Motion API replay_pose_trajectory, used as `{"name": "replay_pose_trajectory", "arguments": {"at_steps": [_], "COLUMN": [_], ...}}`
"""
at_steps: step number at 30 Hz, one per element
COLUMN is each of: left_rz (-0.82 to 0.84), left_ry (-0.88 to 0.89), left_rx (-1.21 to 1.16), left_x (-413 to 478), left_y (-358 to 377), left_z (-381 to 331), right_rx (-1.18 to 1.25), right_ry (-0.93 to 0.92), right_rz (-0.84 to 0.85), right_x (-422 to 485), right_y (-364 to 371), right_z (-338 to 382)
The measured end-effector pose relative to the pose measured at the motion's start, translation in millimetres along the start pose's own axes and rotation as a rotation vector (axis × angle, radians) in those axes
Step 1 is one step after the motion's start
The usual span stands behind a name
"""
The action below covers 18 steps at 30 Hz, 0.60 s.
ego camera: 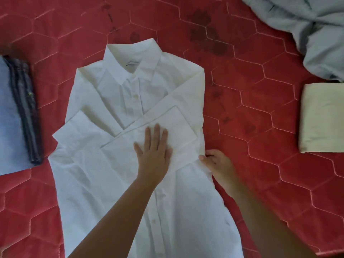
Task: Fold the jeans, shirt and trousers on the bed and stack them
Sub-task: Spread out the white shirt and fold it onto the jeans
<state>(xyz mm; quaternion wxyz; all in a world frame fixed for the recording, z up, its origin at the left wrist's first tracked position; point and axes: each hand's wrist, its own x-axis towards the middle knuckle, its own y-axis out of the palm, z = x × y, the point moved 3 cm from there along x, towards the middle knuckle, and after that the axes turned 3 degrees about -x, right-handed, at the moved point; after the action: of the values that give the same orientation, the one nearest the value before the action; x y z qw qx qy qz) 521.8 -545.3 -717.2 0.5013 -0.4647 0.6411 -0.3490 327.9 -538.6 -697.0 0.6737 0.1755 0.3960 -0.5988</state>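
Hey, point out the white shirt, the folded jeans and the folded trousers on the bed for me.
shirt [133, 107]: head view, on the button placket below the collar.
jeans [9, 118]: head view, on the pale blue top face.
trousers [323, 118]: head view, on the middle of the folded top face.

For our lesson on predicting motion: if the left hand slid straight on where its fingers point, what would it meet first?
The left hand lies flat on the folded sleeve of the shirt. Sliding on, it would likely stay on that sleeve, then reach the shirt front below the collar.
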Motion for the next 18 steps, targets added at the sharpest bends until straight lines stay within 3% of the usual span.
{"name": "replay_pose_trajectory", "arguments": {"at_steps": [5,11,12,14,16,18], "left_rz": [-0.021,0.000,0.011,0.017,0.003,-0.017], "left_ry": [0.020,-0.035,-0.028,-0.024,-0.017,-0.006], "left_rx": [-0.061,-0.068,-0.031,0.021,0.033,0.025], "left_x": [-1,-1,-1,1,1,1], "left_y": [-2,0,1,4,4,1], "left_z": [2,3,3,3,3,3], "right_rx": [0.130,-0.284,-0.323,-0.279,-0.080,0.100], "right_ry": [-0.020,-0.494,-0.473,-0.255,-0.065,-0.045], "right_rz": [-0.084,-0.456,-0.486,-0.459,-0.363,-0.285], "right_x": [16,-6,-6,7,25,39], "right_y": [14,-2,-3,-8,-16,-22], "right_z": [23,59,56,46,40,51]}}
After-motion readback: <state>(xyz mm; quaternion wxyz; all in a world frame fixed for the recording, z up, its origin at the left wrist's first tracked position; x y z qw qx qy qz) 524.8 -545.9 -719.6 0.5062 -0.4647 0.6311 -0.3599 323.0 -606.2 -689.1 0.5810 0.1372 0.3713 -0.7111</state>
